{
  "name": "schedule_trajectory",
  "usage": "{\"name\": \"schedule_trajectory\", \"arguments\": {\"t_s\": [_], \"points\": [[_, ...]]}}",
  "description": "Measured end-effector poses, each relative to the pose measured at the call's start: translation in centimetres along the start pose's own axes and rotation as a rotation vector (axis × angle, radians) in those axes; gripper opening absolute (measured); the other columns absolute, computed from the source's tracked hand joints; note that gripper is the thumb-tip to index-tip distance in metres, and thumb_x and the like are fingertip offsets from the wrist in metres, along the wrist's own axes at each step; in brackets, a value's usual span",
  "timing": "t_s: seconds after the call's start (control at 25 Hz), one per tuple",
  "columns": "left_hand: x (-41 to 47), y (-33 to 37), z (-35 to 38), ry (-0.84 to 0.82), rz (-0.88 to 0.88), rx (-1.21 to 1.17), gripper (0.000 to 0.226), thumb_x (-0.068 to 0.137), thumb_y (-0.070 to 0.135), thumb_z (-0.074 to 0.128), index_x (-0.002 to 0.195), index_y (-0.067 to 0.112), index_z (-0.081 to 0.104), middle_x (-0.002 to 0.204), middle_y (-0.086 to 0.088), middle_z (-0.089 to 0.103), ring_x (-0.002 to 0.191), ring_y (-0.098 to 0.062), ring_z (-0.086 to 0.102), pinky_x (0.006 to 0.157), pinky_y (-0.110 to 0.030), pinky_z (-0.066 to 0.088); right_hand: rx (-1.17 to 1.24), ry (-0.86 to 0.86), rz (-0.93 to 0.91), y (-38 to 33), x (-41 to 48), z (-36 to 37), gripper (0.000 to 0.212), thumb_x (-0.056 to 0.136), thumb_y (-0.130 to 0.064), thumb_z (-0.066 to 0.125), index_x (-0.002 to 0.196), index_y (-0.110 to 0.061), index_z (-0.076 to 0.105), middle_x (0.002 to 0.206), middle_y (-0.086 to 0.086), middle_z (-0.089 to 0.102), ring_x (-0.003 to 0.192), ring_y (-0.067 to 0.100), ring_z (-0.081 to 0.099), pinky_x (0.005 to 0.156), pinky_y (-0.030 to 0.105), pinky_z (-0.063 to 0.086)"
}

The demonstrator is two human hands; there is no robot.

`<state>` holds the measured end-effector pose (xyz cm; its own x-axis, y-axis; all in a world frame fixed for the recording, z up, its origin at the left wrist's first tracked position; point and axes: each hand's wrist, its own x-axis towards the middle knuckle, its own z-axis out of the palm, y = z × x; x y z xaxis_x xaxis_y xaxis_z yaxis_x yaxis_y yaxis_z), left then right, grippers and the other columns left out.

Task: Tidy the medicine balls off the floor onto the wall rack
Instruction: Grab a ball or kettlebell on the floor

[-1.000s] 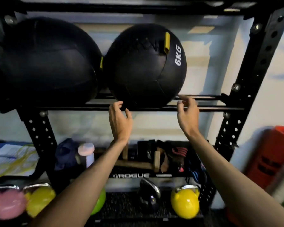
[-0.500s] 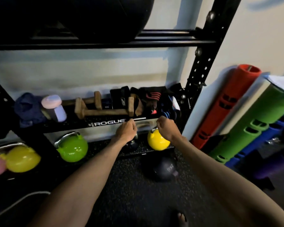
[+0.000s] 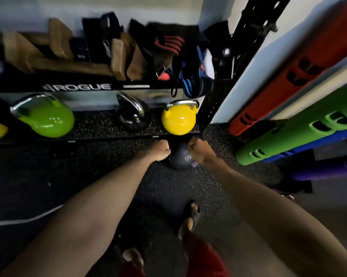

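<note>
Before the rack edge (image 3: 112, 136), left hand (image 3: 160, 150) and right hand (image 3: 201, 151) curl fingers round the medicine ball (image 3: 181, 160).

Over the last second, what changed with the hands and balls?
Both hands left the racked 6KG ball and dropped floorward: the left hand and right hand now flank the dark medicine ball on the floor; grip unclear. That ball and the yellow kettlebell stayed put.

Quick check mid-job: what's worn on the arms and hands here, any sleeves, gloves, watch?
The left forearm and right forearm are bare, no sleeves in view. The left hand and right hand wear no gloves; no watch, band or ring shows, though the frame is blurred.
</note>
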<state>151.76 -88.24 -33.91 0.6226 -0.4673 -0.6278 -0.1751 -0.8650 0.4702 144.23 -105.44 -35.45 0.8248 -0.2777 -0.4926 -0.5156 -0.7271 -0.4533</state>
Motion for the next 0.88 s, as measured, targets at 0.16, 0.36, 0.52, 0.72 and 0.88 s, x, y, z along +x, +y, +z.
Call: {"name": "schedule_trajectory", "arguments": {"t_s": [0.16, 0.36, 0.52, 0.72, 0.88], "points": [[6.2, -1.2, 5.3, -0.031, -0.094, -0.064, 0.031, 0.101, 0.022, 0.047, 0.106, -0.002, 0.067, 0.098, -0.022, 0.072, 0.085, -0.032, 0.071, 0.080, -0.042, 0.056, -0.039, -0.127, 0.024, 6.4, 4.3, 3.6, 0.019, 0.093, -0.024, 0.040, 0.080, -0.016, 0.052, 0.090, 0.022, 0.069, 0.081, 0.040, 0.066, 0.068, 0.041, 0.053], [13.2, -3.7, 11.4, -0.030, -0.187, -0.177, 0.034, 0.104, 0.023, 0.045, 0.107, -0.005, 0.065, 0.099, -0.028, 0.071, 0.086, -0.037, 0.071, 0.073, -0.038, 0.056, -0.033, -0.199, 0.055, 13.9, 9.6, 9.4, 0.038, 0.099, -0.033, 0.034, 0.095, -0.007, 0.062, 0.091, 0.014, 0.069, 0.081, 0.033, 0.068, 0.073, 0.043, 0.058], [19.6, -7.2, 17.6, -0.043, -0.250, -0.294, 0.021, 0.105, 0.023, 0.044, 0.108, 0.009, 0.059, 0.100, -0.022, 0.071, 0.076, -0.028, 0.068, 0.071, -0.041, 0.059, -0.011, -0.176, 0.057, 19.2, 14.5, 14.8, 0.033, 0.102, -0.024, 0.042, 0.113, -0.005, 0.065, 0.106, 0.018, 0.071, 0.094, 0.035, 0.069, 0.078, 0.039, 0.056], [27.5, -11.5, 23.5, -0.058, -0.348, -0.462, 0.023, 0.105, 0.023, 0.045, 0.121, 0.011, 0.056, 0.093, -0.012, 0.066, 0.067, -0.019, 0.063, 0.062, -0.032, 0.054, 0.089, -0.092, 0.132, 24.3, 20.6, 20.0, 0.031, 0.104, -0.023, 0.041, 0.118, -0.003, 0.060, 0.101, 0.012, 0.068, 0.080, 0.024, 0.062, 0.057, 0.023, 0.040], [34.9, -14.3, 26.2, 0.033, -0.422, -0.581, 0.033, 0.105, 0.030, 0.044, 0.130, 0.008, 0.050, 0.106, -0.016, 0.065, 0.080, -0.026, 0.066, 0.071, -0.041, 0.058, 0.165, -0.023, 0.196, 27.9, 27.4, 23.5, 0.044, 0.102, -0.037, 0.044, 0.131, -0.004, 0.050, 0.126, 0.021, 0.059, 0.111, 0.038, 0.059, 0.089, 0.043, 0.051]]}}
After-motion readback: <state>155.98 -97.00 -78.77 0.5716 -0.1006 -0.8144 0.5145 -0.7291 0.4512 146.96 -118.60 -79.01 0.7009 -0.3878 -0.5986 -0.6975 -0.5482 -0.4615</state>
